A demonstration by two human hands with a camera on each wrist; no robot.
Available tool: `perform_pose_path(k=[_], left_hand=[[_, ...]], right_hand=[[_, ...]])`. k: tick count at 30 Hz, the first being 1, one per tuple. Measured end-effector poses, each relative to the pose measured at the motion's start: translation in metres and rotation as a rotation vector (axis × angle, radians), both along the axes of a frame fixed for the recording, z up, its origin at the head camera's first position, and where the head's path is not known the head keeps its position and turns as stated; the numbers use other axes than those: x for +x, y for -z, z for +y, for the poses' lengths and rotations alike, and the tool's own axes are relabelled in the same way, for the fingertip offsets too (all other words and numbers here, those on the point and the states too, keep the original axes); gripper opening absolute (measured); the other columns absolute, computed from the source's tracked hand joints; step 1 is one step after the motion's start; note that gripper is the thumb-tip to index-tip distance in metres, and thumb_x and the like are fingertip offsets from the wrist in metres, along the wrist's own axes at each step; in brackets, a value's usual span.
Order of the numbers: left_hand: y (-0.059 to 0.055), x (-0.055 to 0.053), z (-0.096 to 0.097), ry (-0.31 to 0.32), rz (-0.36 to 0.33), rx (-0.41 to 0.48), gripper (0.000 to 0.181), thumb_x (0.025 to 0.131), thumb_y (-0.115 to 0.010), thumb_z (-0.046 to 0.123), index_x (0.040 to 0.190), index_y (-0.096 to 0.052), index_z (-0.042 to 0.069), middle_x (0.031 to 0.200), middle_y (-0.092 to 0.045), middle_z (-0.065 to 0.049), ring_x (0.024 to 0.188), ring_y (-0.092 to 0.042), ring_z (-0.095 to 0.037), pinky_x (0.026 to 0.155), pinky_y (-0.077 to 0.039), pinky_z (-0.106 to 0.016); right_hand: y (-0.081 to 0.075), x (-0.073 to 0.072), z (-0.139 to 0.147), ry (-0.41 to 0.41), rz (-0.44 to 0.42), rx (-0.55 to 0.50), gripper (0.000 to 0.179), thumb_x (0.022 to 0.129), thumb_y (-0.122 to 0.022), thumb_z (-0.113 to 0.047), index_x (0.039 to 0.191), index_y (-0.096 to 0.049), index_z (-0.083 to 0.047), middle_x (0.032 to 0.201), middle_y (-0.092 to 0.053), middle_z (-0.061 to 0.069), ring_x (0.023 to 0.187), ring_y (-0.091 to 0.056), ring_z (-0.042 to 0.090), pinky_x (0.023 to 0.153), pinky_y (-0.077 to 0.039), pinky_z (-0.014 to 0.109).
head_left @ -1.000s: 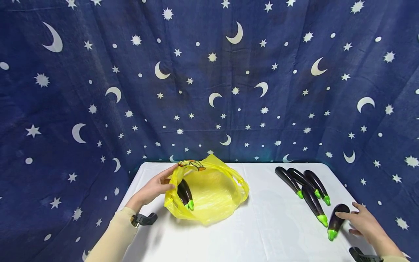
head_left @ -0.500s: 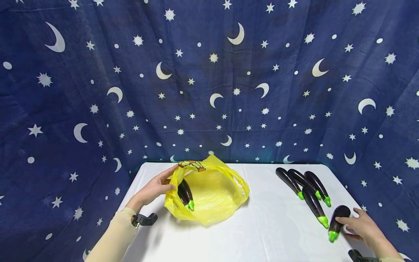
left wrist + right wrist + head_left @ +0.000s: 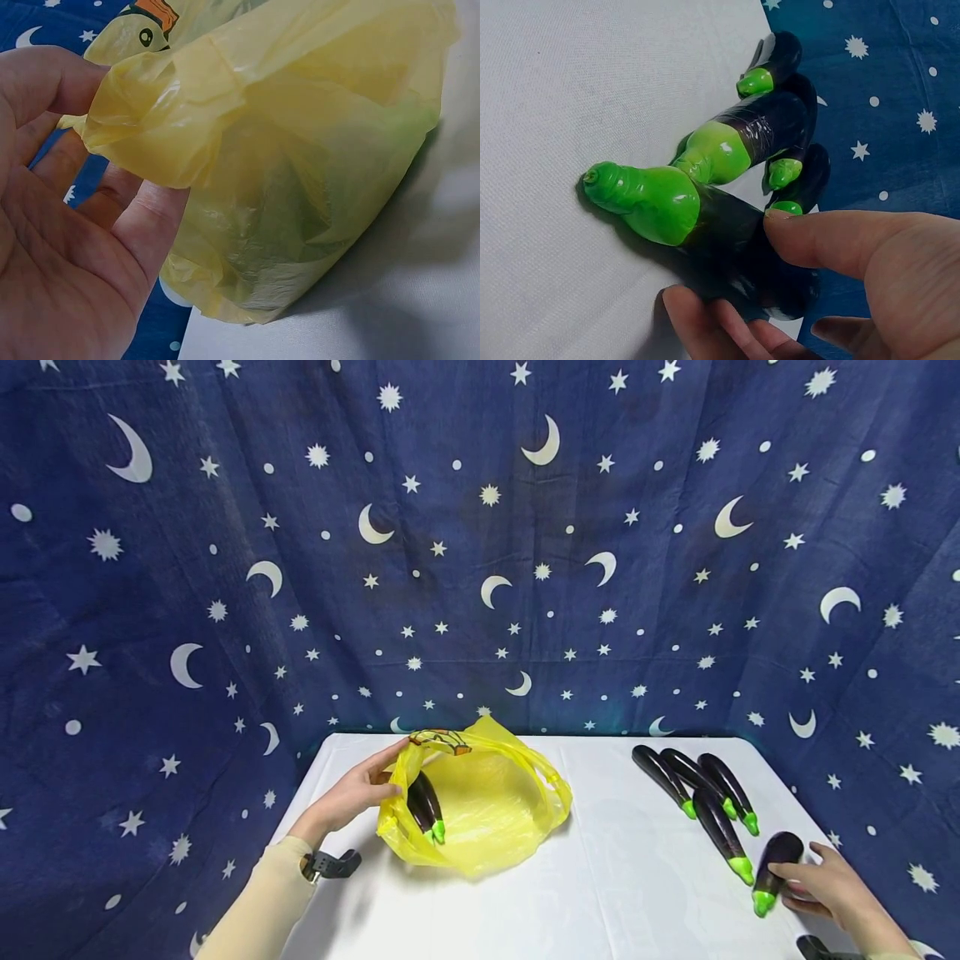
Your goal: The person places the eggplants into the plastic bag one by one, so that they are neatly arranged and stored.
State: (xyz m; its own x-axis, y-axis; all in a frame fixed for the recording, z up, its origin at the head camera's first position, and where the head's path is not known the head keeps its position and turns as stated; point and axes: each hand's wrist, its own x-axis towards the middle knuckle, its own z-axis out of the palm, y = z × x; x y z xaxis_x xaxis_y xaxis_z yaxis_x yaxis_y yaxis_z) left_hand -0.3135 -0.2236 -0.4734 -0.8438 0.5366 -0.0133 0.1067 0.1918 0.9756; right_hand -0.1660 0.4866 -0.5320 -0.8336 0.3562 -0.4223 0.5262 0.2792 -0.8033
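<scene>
A yellow plastic bag [image 3: 495,806] lies with its mouth wide toward me, and dark eggplants [image 3: 427,800] with green tips show inside at its left. At the bag's left rim, my left hand [image 3: 348,800] pinches the film between thumb and fingers, as the left wrist view shows at the crumpled edge [image 3: 150,112]. On the right, my right hand [image 3: 836,885] holds the nearest eggplant [image 3: 778,852], thumb on top and fingers along its far side. In the right wrist view this eggplant's green cap [image 3: 660,206] points away from the thumb [image 3: 825,240].
Several more eggplants [image 3: 718,831] lie clustered behind the right hand, touching or overlapping. A white cloth covers the table [image 3: 585,893]. A dark blue curtain [image 3: 480,568] with moons and stars hangs behind and at both sides.
My right hand's fingers have closed in on the nearest eggplant, which has barely moved. My left hand and the bag have stayed in place.
</scene>
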Motion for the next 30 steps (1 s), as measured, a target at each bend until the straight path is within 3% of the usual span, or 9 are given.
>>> perform_pose_path(k=[7, 22, 30], left_hand=[[0.0003, 0.0005, -0.0003, 0.003, 0.001, 0.000, 0.081, 0.096, -0.064, 0.004, 0.164, -0.025, 0.027, 0.164, -0.031, -0.007, 0.134, -0.049, -0.036, 0.102, -0.049, -0.041], [-0.0033, 0.0001, 0.0026, -0.016, 0.003, -0.023, 0.081, 0.096, -0.065, 0.005, 0.164, -0.026, 0.027, 0.164, -0.031, -0.006, 0.134, -0.049, -0.035, 0.101, -0.050, -0.041], [-0.0007, -0.0018, 0.0022, -0.018, -0.003, -0.024, 0.081, 0.096, -0.065, 0.004, 0.164, -0.027, 0.029, 0.164, -0.032, -0.004, 0.133, -0.050, -0.034, 0.102, -0.049, -0.041]], right_hand=[[0.0018, 0.0000, -0.0033, -0.017, 0.033, -0.017, 0.116, 0.087, -0.073, -0.007, 0.143, 0.025, 0.019, 0.120, -0.027, 0.051, 0.073, -0.064, 0.023, 0.073, -0.061, 0.041], [0.0016, -0.0026, -0.0070, 0.000, 0.048, 0.009, 0.115, 0.086, -0.070, -0.007, 0.144, 0.026, 0.016, 0.127, -0.019, 0.052, 0.072, -0.062, 0.024, 0.070, -0.061, 0.040], [0.0025, -0.0037, -0.0057, 0.003, 0.058, 0.011, 0.111, 0.086, -0.067, -0.004, 0.146, 0.024, 0.016, 0.104, -0.041, 0.042, 0.070, -0.063, 0.023, 0.068, -0.061, 0.040]])
